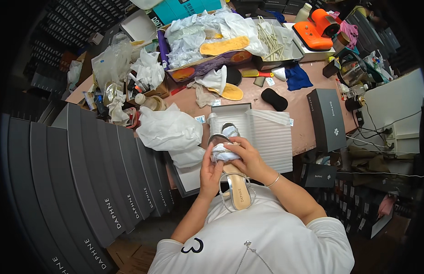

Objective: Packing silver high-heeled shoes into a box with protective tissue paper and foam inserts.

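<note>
A flat sandal (pixel 239 191) with a pale insole and silvery straps is held in both hands at the near side of the open shoe box (pixel 232 107), its toe pointed toward that box and its heel brought back against the front of a white shirt (pixel 262 228). The toe end, filled with white stuffing (pixel 220 155), is clamped from the left by the left hand (pixel 209 170), thumb and fingers being closed on its side; from the right it is gripped by the right hand (pixel 249 160), whose fingers are bent over the strap. How the fingertips are set underneath cannot be told. A second sandal (pixel 230 129) is laid inside the open shoe box, just beyond the held toe, and little room is left between the two. The right edge of the open shoe box is met by a white foam sheet (pixel 272 141), spread to its right; past that sheet a narrow strip of pink tabletop (pixel 304 130) is left before a dark box (pixel 328 119). To the left, the open shoe box is crowded by crumpled tissue (pixel 168 128), and room farther left is closed off by a row of dark grey boxes (pixel 116 169). Behind the open shoe box, a black pad (pixel 274 99) is laid to the right, and the far side is bounded by a purple carton (pixel 198 73).
</note>
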### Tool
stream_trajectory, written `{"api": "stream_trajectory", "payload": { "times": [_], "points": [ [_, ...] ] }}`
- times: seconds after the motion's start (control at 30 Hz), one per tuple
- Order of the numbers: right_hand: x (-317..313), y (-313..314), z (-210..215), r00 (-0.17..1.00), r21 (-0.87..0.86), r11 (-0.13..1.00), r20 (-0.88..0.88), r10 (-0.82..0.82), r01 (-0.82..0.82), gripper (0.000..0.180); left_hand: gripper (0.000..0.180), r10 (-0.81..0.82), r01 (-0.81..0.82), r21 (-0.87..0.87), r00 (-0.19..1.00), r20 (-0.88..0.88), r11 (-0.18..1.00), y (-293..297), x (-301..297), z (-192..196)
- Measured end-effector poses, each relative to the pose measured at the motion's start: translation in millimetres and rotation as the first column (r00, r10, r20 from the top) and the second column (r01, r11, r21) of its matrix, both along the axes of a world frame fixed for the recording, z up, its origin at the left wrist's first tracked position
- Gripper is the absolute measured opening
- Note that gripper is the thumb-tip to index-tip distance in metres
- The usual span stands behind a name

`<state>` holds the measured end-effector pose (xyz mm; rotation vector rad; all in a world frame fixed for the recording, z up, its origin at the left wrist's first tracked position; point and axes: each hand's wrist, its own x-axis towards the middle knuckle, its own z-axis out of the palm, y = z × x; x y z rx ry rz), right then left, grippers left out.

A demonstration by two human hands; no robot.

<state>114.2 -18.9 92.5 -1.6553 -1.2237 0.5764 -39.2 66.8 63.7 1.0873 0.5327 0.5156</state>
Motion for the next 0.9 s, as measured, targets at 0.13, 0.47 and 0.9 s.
{"api": "stream_trajectory", "payload": {
  "times": [0.13,0.47,0.9],
  "points": [
    [6.1,9.3,13.8,0.993,-0.19,0.98,0.113,-0.038,0.059,0.049,0.073,-0.025,0.056,-0.598,0.998,0.06,0.799,-10.9,-13.9,31.4],
    [9.5,-17.2,38.5,0.875,-0.123,0.99,-0.484,0.006,-0.074,0.036,0.05,0.001,0.064,-0.797,0.997,0.081,0.6,20.7,-12.3,29.9],
    [-34.4,-34.1,47.4,0.933,-0.063,0.971,-0.3,0.2,-0.229,0.024,0.049,-0.174,0.314,-0.8,0.949,0.262,0.511,20.4,-2.1,29.8]
  ]
}}
